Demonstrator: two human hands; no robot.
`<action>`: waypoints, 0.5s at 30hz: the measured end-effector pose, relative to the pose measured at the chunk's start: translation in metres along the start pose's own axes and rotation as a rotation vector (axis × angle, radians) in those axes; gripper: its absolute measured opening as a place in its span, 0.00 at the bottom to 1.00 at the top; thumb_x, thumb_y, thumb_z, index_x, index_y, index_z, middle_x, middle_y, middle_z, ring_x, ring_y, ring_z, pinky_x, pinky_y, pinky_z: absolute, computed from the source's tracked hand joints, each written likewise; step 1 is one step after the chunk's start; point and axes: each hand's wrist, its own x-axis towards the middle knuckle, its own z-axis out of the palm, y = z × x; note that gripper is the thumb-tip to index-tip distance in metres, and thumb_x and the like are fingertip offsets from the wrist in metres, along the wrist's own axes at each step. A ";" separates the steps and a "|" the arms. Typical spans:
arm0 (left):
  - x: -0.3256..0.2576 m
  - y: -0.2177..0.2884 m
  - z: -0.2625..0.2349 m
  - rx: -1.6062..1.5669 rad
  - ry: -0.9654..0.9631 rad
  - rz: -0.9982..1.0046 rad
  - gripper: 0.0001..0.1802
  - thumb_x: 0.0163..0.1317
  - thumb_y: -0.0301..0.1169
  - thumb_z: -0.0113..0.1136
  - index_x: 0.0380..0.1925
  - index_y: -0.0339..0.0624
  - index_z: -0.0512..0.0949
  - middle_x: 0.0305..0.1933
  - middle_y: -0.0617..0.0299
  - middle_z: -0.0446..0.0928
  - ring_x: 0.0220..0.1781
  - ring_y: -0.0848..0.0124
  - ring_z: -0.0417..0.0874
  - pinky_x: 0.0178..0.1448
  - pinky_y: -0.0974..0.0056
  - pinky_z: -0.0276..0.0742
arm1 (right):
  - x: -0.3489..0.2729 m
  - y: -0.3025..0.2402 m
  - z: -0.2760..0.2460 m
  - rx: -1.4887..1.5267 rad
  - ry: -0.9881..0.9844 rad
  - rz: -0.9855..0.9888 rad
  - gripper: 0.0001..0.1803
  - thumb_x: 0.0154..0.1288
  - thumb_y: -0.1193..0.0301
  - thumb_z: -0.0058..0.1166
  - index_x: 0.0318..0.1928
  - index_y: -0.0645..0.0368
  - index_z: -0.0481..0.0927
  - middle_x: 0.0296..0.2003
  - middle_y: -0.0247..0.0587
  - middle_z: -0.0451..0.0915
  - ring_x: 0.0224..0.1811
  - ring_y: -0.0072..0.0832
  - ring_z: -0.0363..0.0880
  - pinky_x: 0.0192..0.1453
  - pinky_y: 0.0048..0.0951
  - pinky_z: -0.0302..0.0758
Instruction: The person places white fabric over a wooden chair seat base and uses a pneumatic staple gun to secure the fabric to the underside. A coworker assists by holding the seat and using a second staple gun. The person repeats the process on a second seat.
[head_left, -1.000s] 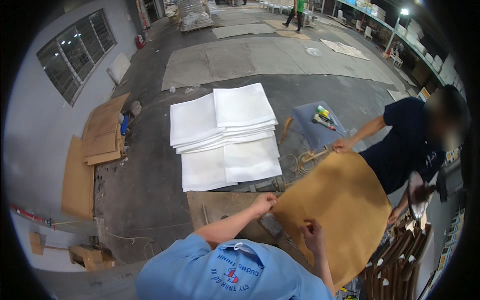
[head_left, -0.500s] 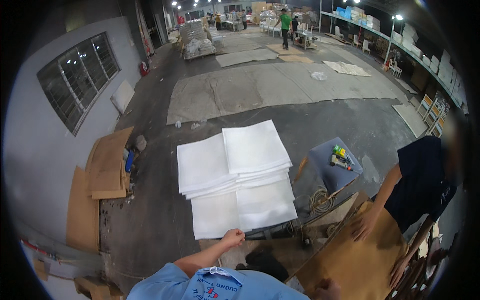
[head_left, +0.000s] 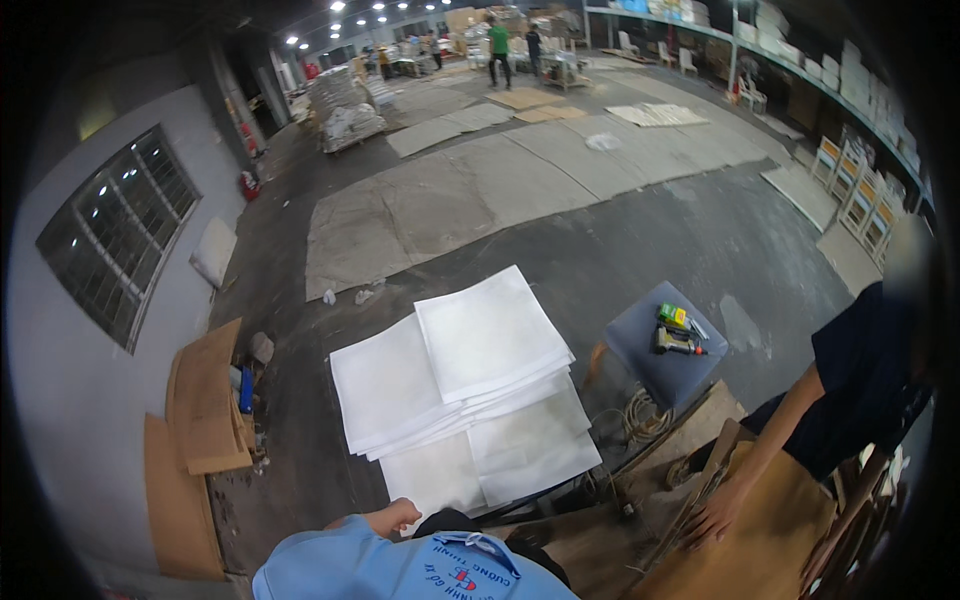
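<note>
A pile of white sheets [head_left: 490, 335] is lying in front of the person, just beyond the blue shirt [head_left: 425, 565]. Its long axis is running away from the person, the far end leaning a little to the left. Overlapping stacks are making it up: two are resting higher at the far end, the right one riding over the edge of the left, and two are showing lower at the near end. Each single sheet is looking nearly square, its corners pointing askew.

The left hand [head_left: 400, 514] is hovering or resting at the pile's near left corner, its fingers curling inward; whether it is touching or pinching a sheet cannot be told. The right hand is staying out of sight, so its state cannot be told.

To the right, a tan sheet [head_left: 765, 525] is lying with its left edge slanting away toward the upper right. A co-worker's hand [head_left: 712, 515] is pressing flat near that edge. Beyond it, a coiled hose [head_left: 645, 418] is lying beside a blue-grey seat [head_left: 640, 350], which is carrying a hand tool [head_left: 675, 342] and a green-and-yellow box [head_left: 672, 315]. Farther left, brown cardboard [head_left: 205, 405] is leaning near the wall [head_left: 60, 400].
</note>
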 end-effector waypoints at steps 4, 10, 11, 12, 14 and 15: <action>0.040 0.034 -0.049 0.073 -0.076 0.133 0.21 0.71 0.50 0.65 0.33 0.42 0.88 0.26 0.54 0.85 0.22 0.62 0.81 0.29 0.49 0.75 | -0.008 -0.021 0.012 0.078 0.223 0.085 0.15 0.68 0.66 0.70 0.51 0.59 0.89 0.35 0.53 0.89 0.40 0.45 0.89 0.49 0.43 0.85; 0.149 0.114 -0.134 0.268 0.264 0.427 0.28 0.68 0.52 0.73 0.60 0.47 0.86 0.51 0.50 0.91 0.55 0.52 0.92 0.63 0.50 0.85 | 0.064 -0.131 0.107 0.843 0.529 0.151 0.07 0.73 0.80 0.63 0.49 0.63 0.84 0.37 0.33 0.82 0.40 0.19 0.79 0.47 0.26 0.78; 0.175 0.127 -0.145 0.270 0.284 0.525 0.28 0.69 0.50 0.72 0.62 0.46 0.85 0.53 0.49 0.91 0.58 0.50 0.91 0.66 0.48 0.84 | 0.085 -0.158 0.132 0.762 0.488 0.200 0.13 0.68 0.78 0.68 0.51 0.63 0.85 0.37 0.41 0.86 0.40 0.30 0.84 0.48 0.34 0.82; 0.204 0.139 -0.154 0.320 0.238 0.475 0.29 0.70 0.49 0.71 0.63 0.44 0.83 0.55 0.47 0.90 0.61 0.48 0.89 0.68 0.47 0.84 | 0.105 -0.186 0.158 0.682 0.438 0.284 0.18 0.62 0.75 0.73 0.53 0.62 0.86 0.38 0.48 0.89 0.41 0.41 0.90 0.49 0.41 0.85; 0.268 0.164 -0.163 0.433 0.340 0.642 0.32 0.69 0.48 0.72 0.66 0.42 0.81 0.59 0.45 0.87 0.65 0.46 0.87 0.71 0.45 0.81 | 0.140 -0.248 0.215 0.716 0.327 0.260 0.22 0.65 0.76 0.72 0.59 0.61 0.86 0.45 0.51 0.89 0.49 0.44 0.91 0.56 0.42 0.86; 0.301 0.176 -0.167 0.531 0.321 0.621 0.33 0.68 0.48 0.73 0.67 0.41 0.80 0.61 0.44 0.86 0.67 0.45 0.86 0.72 0.44 0.80 | 0.160 -0.283 0.246 0.714 0.355 0.205 0.24 0.65 0.74 0.73 0.61 0.60 0.85 0.50 0.51 0.88 0.54 0.44 0.90 0.60 0.43 0.85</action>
